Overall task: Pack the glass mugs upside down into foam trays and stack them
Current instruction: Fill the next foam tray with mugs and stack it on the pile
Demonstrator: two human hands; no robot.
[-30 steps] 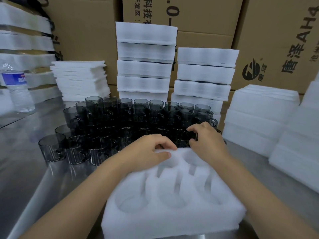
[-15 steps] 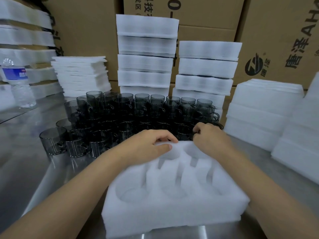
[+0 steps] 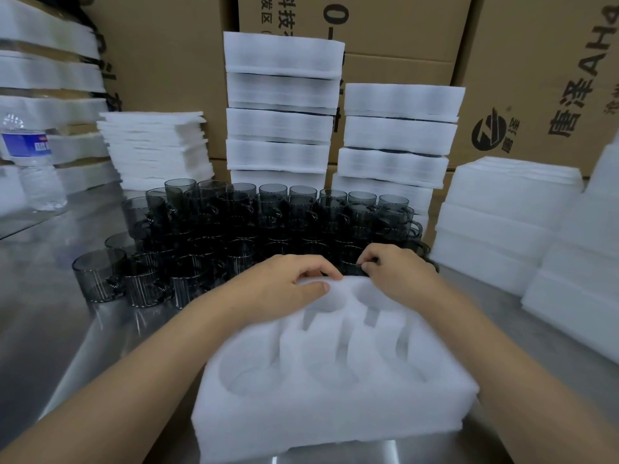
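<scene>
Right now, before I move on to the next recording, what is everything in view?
tray: 1, white, nearest on the table, visible pockets empty
mugs: dozens, too crowded to count, smoky grey, upright, behind the tray
tray stacks: 2, white, behind the mugs
sheets: 1 pile, white, back left
foam piles: several, white, far left and right
bottle: 1, clear with blue label, far left
boxes: several, brown, along the back
table: 1, steel, under it all
left hand: grips the tray's far edge
right hand: curled fingertips at a front mug, grip unclear
</scene>
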